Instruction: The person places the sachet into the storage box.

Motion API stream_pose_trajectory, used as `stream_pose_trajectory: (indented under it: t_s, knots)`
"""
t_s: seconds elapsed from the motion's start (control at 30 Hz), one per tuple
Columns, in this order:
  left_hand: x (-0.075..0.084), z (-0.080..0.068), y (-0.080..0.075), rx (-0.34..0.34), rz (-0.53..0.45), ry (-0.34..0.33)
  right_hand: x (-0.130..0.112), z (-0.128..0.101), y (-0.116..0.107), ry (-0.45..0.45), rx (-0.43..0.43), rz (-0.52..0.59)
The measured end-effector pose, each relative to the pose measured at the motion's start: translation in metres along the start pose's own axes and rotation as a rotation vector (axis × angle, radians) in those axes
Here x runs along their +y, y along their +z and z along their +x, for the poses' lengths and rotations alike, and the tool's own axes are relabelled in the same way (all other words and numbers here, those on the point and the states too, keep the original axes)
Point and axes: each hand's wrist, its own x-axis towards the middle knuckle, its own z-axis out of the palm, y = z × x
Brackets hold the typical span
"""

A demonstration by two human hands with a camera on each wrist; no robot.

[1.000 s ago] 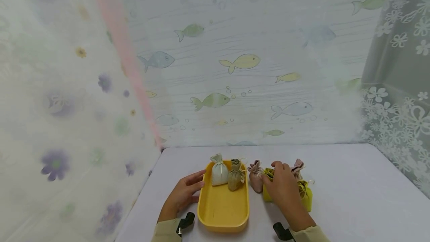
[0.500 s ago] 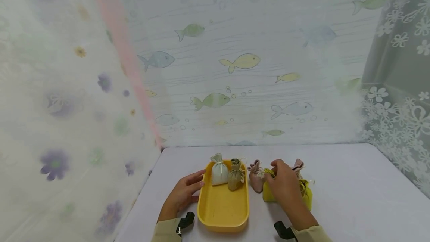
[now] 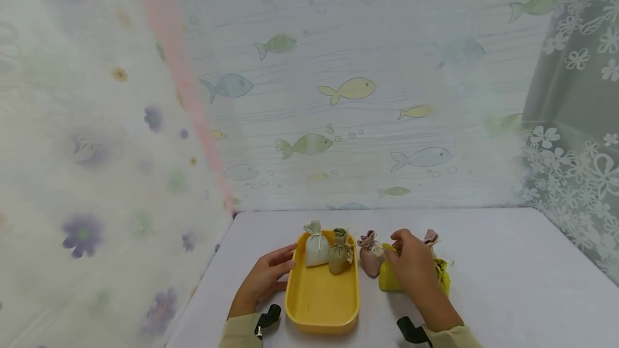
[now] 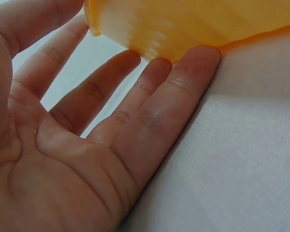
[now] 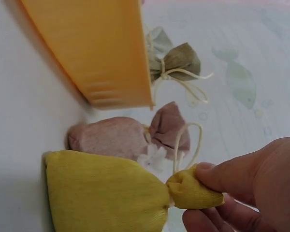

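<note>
No legible writing. Right hand (image 3: 411, 267), lower centre-right: fingers pinching gathered neck of yellow pouch (image 5: 106, 193). Left hand (image 3: 263, 278): straight fingers (image 4: 150, 111) against yellow tray (image 3: 321, 305), lower centre.

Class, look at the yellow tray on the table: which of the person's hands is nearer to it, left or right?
Left. The left hand rests its straight fingers against the yellow tray side. The right hand is off to the tray's right, pinching a yellow pouch top.

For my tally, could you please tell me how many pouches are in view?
6: white and olive in the tray; two pink and two yellow beside it. Others may be hidden.
</note>
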Motion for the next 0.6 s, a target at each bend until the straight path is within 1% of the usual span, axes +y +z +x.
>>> stream_pose_trajectory:
  t_s: [0.27, 0.43, 0.6]
  knots:
    - [0.000, -0.001, 0.001, -0.001, 0.004, 0.006, -0.002, 0.000, -0.013, 0.000, -0.018, 0.048]
    - [0.000, -0.001, 0.001, 0.012, 0.009, 0.008, -0.002, 0.001, -0.013, 0.011, -0.025, 0.052]
    - [0.000, -0.001, 0.002, 0.015, 0.001, 0.006, -0.003, 0.001, -0.013, 0.009, -0.009, 0.059]
